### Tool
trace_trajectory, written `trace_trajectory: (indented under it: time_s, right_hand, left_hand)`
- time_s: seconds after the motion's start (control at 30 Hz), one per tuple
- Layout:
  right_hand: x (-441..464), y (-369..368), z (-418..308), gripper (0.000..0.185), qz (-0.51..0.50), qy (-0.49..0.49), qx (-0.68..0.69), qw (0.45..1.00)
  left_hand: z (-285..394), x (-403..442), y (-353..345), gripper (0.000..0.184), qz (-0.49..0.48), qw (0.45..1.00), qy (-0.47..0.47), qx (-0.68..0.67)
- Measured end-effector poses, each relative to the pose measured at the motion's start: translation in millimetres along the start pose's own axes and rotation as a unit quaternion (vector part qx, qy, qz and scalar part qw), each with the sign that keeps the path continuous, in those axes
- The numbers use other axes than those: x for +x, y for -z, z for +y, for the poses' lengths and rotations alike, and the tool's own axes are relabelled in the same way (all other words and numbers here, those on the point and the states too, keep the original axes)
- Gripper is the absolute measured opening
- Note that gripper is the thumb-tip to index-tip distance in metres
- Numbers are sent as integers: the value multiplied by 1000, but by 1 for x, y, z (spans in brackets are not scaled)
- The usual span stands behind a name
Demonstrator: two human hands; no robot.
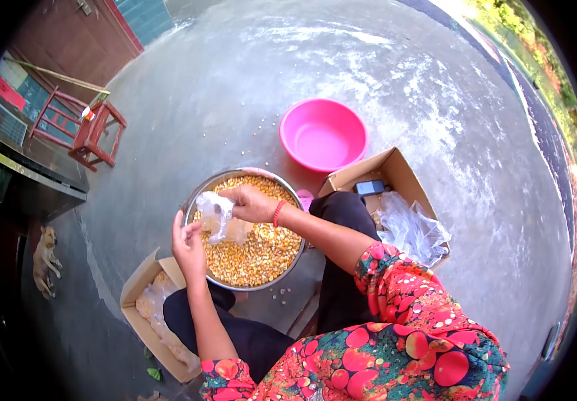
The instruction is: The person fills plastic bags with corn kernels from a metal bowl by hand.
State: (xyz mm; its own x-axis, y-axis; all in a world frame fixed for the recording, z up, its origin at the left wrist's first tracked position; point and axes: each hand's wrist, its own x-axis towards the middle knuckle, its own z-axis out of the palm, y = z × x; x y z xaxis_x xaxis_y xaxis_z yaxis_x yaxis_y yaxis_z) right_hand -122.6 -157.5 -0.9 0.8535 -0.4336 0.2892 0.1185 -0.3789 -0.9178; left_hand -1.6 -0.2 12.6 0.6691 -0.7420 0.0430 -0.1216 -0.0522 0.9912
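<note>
Plastic bag [215, 215], thin and whitish, is hanging over the corn [251, 262] in a round metal bowl [249, 288], with a cloudy lower part spreading above the kernels. The right hand [253, 203] is reaching across from the far side and is pinching the bag's upper edge between bent fingers, the grip looking narrow; a red bracelet [278, 213] is circling that wrist. The left hand [189, 247] is rising at the bowl's near left edge, its fingers pointing up just beside the bag; I cannot tell whether they are gripping it. Loose kernels are filling much of the bowl, which is sitting on the grey floor [201, 87] in front of the person's legs. Beyond it, a pink basin [324, 135] is standing to the right. Beside the right knee, an open cardboard box [395, 170] is holding a phone [369, 188] and crumpled clear plastic [414, 227]. By the left knee, another carton [131, 294] is holding a clear sack [161, 301] with tan contents.
</note>
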Motion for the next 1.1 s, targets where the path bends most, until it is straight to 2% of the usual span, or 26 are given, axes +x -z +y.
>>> trace_trajectory:
  time_s: [0.07,0.1,0.17,0.23,0.27,0.3,0.33,0.37,0.4,0.47,0.5,0.53,0.57,0.63,0.67,0.7,0.77,0.8,0.83,0.9,0.93,1.03,1.1]
  right_hand:
    - [0,3,-4,25,-28,-5,22,999]
    - [0,3,-8,25,-47,-3,37,998]
    - [-4,1,-12,28,-91,30,102,990]
    - [-3,-8,-6,27,-183,-21,247,951]
    - [-4,-17,-3,27,-199,-17,267,943]
    - [-6,-22,-3,26,-214,-12,286,934]
    - [-10,-22,-14,28,-197,23,252,947]
    - [-10,-23,-20,28,-214,24,255,943]
    - [-11,-24,-22,29,-206,39,249,945]
    - [-10,-27,-25,30,-190,48,248,949]
    - [-7,-27,-26,30,-191,67,266,942]
    - [-6,-22,-30,30,-194,88,282,936]
    - [-6,-16,-35,30,-190,86,281,937]
    - [-7,-1,-47,28,-206,40,391,896]
    - [-7,6,-49,27,-198,50,405,891]
    - [-6,10,-45,27,-197,47,399,894]
    - [-2,15,-35,25,-37,14,446,894]
    - [0,20,-37,24,40,-21,393,918]
    - [5,21,-25,24,45,-22,384,922]
    - [11,19,6,29,107,-101,223,964]
    - [8,20,5,32,108,-45,50,992]
    - [-8,6,8,44,25,-25,-214,976]
    - [-19,-5,-1,50,-37,-20,-238,970]
  left_hand:
    - [-10,2,5,61,6,971,-48,236]
    - [-14,1,4,61,3,971,-55,231]
    - [-25,-3,0,69,-2,860,-222,460]
    - [-27,-6,-5,62,-44,854,-240,459]
    - [-27,-6,-8,59,-129,904,-145,381]
    - [-27,-7,-11,56,-209,931,-43,297]
    - [-41,-8,-8,52,-217,937,-40,272]
    - [-59,-9,-4,45,-197,968,-5,156]
    - [-64,-3,-1,42,-163,970,-65,169]
    - [-53,-3,-8,58,-137,966,-138,172]
    - [-29,-4,-16,77,-144,964,-155,162]
    - [-12,-12,-25,62,-125,970,-156,139]
    - [-17,-11,-21,62,-130,970,-155,139]
    - [-28,-7,-8,43,-108,958,-142,223]
    - [-29,-5,-7,23,-98,955,-140,244]
    - [-28,-5,-6,23,-100,956,-143,236]
    - [-25,-2,-6,20,-85,966,-90,227]
    - [-15,-5,-15,20,-48,968,-113,217]
    - [-15,-2,-17,20,-53,970,-118,208]
    - [-17,2,-14,23,-5,970,-148,192]
    - [-8,-1,-17,25,1,973,-130,191]
    - [4,-4,-21,26,9,975,-163,148]
    - [5,-5,-19,28,0,982,-145,122]
